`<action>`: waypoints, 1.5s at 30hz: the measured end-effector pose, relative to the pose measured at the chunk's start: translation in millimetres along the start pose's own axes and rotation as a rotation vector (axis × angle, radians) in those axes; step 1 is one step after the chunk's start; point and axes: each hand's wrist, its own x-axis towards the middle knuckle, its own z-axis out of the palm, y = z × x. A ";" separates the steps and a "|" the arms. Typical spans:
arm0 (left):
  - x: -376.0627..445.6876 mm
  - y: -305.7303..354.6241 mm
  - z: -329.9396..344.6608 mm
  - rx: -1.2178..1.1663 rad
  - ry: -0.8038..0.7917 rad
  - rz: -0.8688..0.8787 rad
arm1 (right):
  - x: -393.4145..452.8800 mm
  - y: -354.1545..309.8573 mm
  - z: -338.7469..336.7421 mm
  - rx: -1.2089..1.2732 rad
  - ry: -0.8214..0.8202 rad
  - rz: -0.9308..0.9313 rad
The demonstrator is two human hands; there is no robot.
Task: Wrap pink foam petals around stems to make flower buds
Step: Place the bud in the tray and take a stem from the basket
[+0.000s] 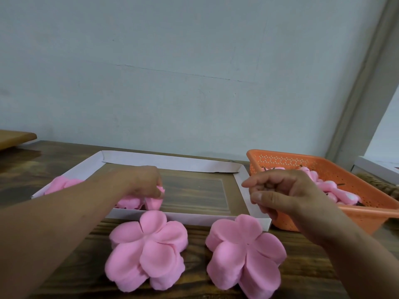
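A wooden table (pixel 194 283) carries a white tray (pixel 172 161) at 12 o'clock, an orange basket (pixel 354 214) of finished buds (pixel 343 192) at 2 o'clock, and two petal stacks (pixel 149 251) at 6. The left hand (pixel 143 183) pinches a pink petal (pixel 154 200) inside the tray — the right hand (pixel 287 194) hovers curled; whether it holds anything, I cannot tell.

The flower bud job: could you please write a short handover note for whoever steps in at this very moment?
Left hand: pinches a pink foam petal inside the white tray.
Right hand: fingers curled above the tray's right edge; whether the grip holds anything is unclear.
Two stacks of flower-shaped petals lie on the table nearest you.
Done: finished buds lie in the orange basket.
Left: wrap the remaining petals.
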 end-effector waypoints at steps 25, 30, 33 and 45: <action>7.6 10.7 21.8 0.069 0.023 -0.030 | 3.7 9.5 -4.6 -0.221 0.087 0.109; 10.1 5.4 29.9 0.055 0.086 -0.025 | 4.0 11.3 -4.8 -0.229 0.072 0.105; 10.4 4.5 33.7 0.028 0.104 -0.040 | 3.9 12.6 -4.5 -0.240 0.071 0.110; -22.5 36.9 -0.7 0.005 0.428 -0.024 | 6.5 19.6 -3.8 -0.404 0.053 0.100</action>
